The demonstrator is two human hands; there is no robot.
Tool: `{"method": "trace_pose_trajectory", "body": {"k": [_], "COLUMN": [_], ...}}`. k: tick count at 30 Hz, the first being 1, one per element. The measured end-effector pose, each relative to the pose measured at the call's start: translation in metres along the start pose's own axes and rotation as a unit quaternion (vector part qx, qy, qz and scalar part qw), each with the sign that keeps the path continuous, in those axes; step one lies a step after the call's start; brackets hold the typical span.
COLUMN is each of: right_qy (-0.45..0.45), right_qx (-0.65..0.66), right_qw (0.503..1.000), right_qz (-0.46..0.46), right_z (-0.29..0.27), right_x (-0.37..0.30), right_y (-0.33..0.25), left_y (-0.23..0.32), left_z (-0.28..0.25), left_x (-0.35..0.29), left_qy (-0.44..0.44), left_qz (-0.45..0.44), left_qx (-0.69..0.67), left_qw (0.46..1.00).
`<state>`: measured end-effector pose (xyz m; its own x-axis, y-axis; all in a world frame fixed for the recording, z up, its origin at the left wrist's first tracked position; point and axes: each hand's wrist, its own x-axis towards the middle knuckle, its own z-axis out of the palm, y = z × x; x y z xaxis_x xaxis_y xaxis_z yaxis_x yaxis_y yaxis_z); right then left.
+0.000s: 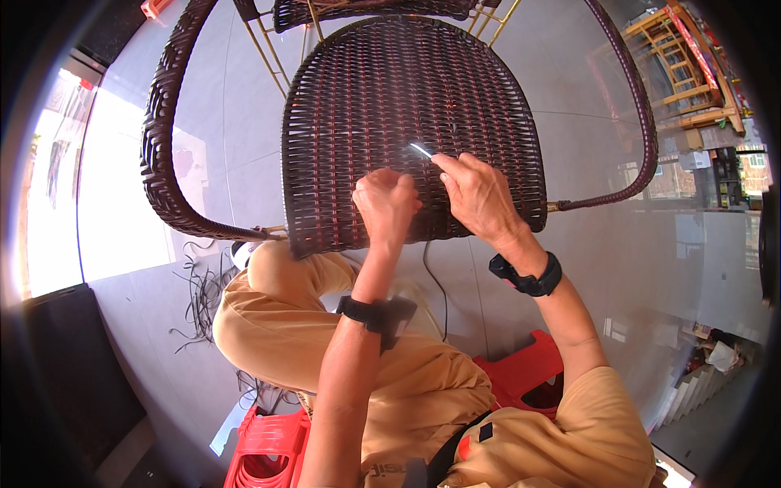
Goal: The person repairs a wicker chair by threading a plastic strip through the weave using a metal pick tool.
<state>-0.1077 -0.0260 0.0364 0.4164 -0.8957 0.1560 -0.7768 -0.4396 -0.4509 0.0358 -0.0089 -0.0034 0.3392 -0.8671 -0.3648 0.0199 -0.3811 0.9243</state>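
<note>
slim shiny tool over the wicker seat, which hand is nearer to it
Right: the right hand grips the slim shiny tool; the left hand is curled below and left of it in view.

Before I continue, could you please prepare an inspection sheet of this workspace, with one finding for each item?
Surface: grey tiled floor, sunlit at left.
Work items: dark woven chair seat in front of the person; slim shiny object above it.
Clutter: loose dark strips on the floor, left of the person's leg.
Hands: right hand grips the shiny object; left hand is curled, its contents hidden.
Cables: one thin dark cord on the floor.
Surroundings: wooden furniture at upper right.
</note>
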Motion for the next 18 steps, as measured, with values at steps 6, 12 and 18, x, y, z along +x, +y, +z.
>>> {"method": "trace_pose_trajectory", "body": {"k": [6, 12, 18], "right_qy": [0.124, 0.170, 0.215], "right_qx": [0.005, -0.011, 0.007], "right_qw": [0.992, 0.983, 0.974], "right_qz": [-0.039, -0.063, -0.064], "right_z": [0.044, 0.057, 0.058], "right_x": [-0.028, -0.030, -0.029], "right_y": [0.011, 0.017, 0.015], "left_y": [0.006, 0.005, 0.005], "left_z": [0.000, -0.001, 0.003], "left_x": [-0.003, -0.004, -0.006], "left_qy": [0.000, 0.000, 0.005], "left_qz": [-0.018, -0.014, -0.006], "left_qx": [-0.008, -0.015, -0.010], "left_qw": [1.000, 1.000, 1.000]}}
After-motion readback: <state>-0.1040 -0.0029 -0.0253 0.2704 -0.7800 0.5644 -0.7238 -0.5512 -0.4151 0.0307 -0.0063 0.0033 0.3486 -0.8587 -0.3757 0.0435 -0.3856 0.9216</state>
